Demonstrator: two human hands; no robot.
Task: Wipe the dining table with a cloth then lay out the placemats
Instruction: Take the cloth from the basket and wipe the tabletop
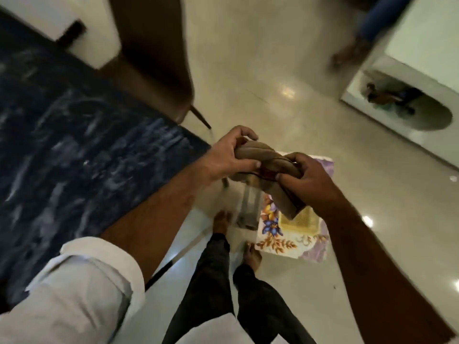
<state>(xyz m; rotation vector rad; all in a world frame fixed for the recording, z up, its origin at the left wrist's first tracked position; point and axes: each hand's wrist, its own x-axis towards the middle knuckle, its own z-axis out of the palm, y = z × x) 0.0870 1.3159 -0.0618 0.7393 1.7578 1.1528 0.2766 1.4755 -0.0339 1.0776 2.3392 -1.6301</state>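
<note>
A brown cloth (263,160) is twisted tight into a rope between both my hands, just off the table's corner and above the floor. My left hand (231,155) grips its left end. Its right end is held in my right hand (305,180), and a loose tail hangs down below that hand. The dining table (74,145) has a dark blue marbled top with pale wet streaks and fills the left side. No placemats on the table are in view.
A floral mat (293,234) lies on the glossy tiled floor under my hands, by my bare feet (252,254). A brown chair (154,70) stands at the table's far side. A white cabinet (409,78) is at the upper right, with another person's leg (372,23) beside it.
</note>
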